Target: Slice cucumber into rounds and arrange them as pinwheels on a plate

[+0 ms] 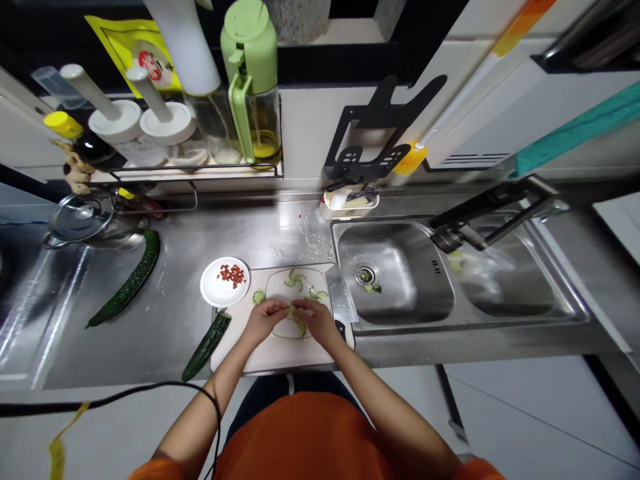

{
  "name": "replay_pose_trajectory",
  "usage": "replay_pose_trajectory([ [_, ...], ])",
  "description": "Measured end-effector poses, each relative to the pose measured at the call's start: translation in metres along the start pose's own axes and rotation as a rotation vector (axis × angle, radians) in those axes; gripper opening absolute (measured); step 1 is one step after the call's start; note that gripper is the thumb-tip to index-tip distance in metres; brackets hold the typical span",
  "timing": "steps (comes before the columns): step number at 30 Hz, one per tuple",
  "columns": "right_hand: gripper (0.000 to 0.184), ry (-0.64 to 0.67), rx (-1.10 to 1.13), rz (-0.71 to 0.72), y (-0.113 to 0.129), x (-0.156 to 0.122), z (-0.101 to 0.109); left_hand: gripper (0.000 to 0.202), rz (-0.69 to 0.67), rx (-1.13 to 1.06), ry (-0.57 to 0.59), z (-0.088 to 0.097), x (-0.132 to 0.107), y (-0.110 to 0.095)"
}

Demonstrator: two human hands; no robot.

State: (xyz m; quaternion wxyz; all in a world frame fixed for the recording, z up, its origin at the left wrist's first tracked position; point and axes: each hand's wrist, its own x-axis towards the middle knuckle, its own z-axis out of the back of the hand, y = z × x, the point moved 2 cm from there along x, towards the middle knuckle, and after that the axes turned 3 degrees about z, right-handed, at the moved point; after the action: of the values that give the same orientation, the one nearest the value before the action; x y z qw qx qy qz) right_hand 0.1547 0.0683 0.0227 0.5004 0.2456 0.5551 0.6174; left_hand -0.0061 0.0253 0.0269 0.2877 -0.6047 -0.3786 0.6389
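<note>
lidded pot [83, 215] — left | green-lidded jug [254, 83] — on shelf [225, 176] | black faucet [477, 210]

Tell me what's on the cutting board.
Cucumber slices, several in curved clusters, and a knife at the right edge. The left hand and right hand hide part of the cutting board; anything beneath them cannot be seen.

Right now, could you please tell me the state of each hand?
Left hand: closed, pinching a cucumber slice.
Right hand: closed, apparently pinching the same slice.
</note>
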Motion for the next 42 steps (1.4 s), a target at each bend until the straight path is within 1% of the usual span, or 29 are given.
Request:
replay_pose_trajectory([
  [3,0.020,0.022,0.115,-0.090,-0.001,0.000,-0.002,0.032,0.036,-0.041,0.040,-0.006,-0.001,0.002],
  [7,0.020,0.014,0.169,-0.120,0.001,-0.001,0.000,0.031,0.061,-0.049,0.049,-0.008,-0.001,0.006],
  [9,0.018,0.005,0.139,-0.096,0.003,-0.001,0.002,0.034,0.097,-0.085,0.041,-0.008,0.000,0.009],
  [11,0.017,-0.005,0.083,-0.059,0.005,-0.001,0.005,0.039,0.169,-0.159,0.039,-0.009,0.001,0.013],
  [15,0.013,-0.007,0.001,0.027,0.010,-0.003,0.006,0.045,0.389,-0.314,0.082,-0.011,0.003,0.020],
  [17,0.010,-0.008,-0.047,0.071,0.011,-0.005,0.006,0.044,0.457,-0.387,0.112,-0.012,0.003,0.020],
  [18,0.008,-0.005,-0.072,0.090,0.012,-0.005,0.006,0.042,0.469,-0.420,0.127,-0.013,0.003,0.020],
  [21,0.006,0.004,-0.122,0.133,0.013,-0.007,0.008,0.034,0.455,-0.499,0.154,-0.016,0.003,0.018],
  [24,0.007,0.007,-0.140,0.146,0.015,-0.008,0.011,0.034,0.448,-0.537,0.125,-0.018,0.004,0.017],
  [28,0.011,0.046,-0.155,0.092,0.017,-0.008,0.015,0.045,0.463,-0.535,0.047,-0.019,0.004,0.015],
  [31,0.014,0.090,-0.128,0.023,0.016,-0.006,0.016,0.053,0.430,-0.523,0.014,-0.021,0.003,0.014],
  [34,0.015,0.109,-0.082,-0.049,0.011,-0.005,0.015,0.053,0.359,-0.468,-0.007,-0.022,0.003,0.015],
  [37,0.015,0.113,-0.068,-0.097,0.006,-0.003,0.015,0.048,0.271,-0.362,-0.033,-0.022,0.002,0.015],
  [40,0.015,0.139,-0.096,-0.126,0.004,-0.001,0.017,0.041,0.185,-0.248,-0.038,-0.021,0.002,0.015],
  [42,0.014,0.162,-0.135,-0.119,0.004,0.001,0.018,0.036,0.141,-0.166,-0.043,-0.019,0.001,0.017],
])
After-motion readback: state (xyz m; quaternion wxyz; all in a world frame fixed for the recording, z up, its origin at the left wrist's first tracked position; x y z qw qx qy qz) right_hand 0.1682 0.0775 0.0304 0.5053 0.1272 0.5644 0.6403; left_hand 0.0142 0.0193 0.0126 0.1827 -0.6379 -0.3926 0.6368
